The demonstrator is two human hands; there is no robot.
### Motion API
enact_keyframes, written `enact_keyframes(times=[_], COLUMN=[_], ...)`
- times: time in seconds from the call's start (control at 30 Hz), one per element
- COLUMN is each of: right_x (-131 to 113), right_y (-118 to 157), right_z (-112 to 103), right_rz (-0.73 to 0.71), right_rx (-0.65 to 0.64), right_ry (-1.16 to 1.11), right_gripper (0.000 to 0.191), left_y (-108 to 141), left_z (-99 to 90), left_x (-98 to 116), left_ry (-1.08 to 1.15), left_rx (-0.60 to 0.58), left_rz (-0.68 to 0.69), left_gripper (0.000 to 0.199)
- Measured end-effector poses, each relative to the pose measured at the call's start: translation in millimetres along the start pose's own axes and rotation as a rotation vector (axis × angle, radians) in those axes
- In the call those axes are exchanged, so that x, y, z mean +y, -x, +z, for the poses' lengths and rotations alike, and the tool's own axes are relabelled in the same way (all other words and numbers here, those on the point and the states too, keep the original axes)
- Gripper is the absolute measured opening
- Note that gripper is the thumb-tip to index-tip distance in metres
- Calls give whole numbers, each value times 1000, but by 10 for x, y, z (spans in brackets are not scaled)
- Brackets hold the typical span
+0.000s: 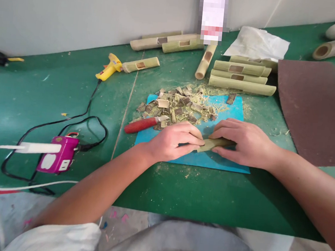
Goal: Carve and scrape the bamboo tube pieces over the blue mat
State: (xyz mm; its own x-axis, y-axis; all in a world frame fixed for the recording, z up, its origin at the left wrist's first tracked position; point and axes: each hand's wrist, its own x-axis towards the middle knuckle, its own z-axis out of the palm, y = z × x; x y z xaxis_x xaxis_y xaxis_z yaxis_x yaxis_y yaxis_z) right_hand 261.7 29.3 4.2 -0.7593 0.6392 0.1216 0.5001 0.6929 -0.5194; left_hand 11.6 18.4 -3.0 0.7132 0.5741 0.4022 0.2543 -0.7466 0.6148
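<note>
A short green bamboo piece (209,145) lies low over the blue sheet (236,112), held between both hands. My left hand (178,140) is closed on its left end, fingers and thumb pinching it. My right hand (238,141) wraps over the other end, hiding much of it. Just left of my left hand, a red-handled knife (142,125) rests with its blade pointing right, toward a heap of bamboo chips and shavings (178,105) on the back left of the sheet.
Notched bamboo tubes (239,77) and a white paper (256,43) are at the back. A yellow glue gun (109,67), black cable and magenta power adapter (57,155) lie left. A brown sheet (315,111) lies right. The green table's (161,191) front edge runs near my body.
</note>
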Motion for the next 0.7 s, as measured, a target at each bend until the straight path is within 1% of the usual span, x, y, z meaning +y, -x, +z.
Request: enact_keyframes(times=[0.13, 0.27, 0.47, 0.57, 0.7], right_x=[13, 16, 12, 16, 16], right_y=[0, -1, 2, 4, 8], right_z=[11, 6, -2, 3, 2], right_rz=[7, 13, 21, 17, 16], right_rx=[4, 7, -3, 0, 6], right_ry=[4, 3, 0, 5, 5], right_gripper=[19, 19, 20, 19, 19], left_y=[-29, 39, 72, 56, 64], left_z=[36, -8, -18, -12, -36], left_x=[13, 1, 24, 33, 18], left_ry=[-90, -202, -241, -203, -130], left_rx=[37, 65, 145, 118, 65], left_rz=[14, 35, 40, 25, 46], left_gripper=[10, 8, 8, 8, 8])
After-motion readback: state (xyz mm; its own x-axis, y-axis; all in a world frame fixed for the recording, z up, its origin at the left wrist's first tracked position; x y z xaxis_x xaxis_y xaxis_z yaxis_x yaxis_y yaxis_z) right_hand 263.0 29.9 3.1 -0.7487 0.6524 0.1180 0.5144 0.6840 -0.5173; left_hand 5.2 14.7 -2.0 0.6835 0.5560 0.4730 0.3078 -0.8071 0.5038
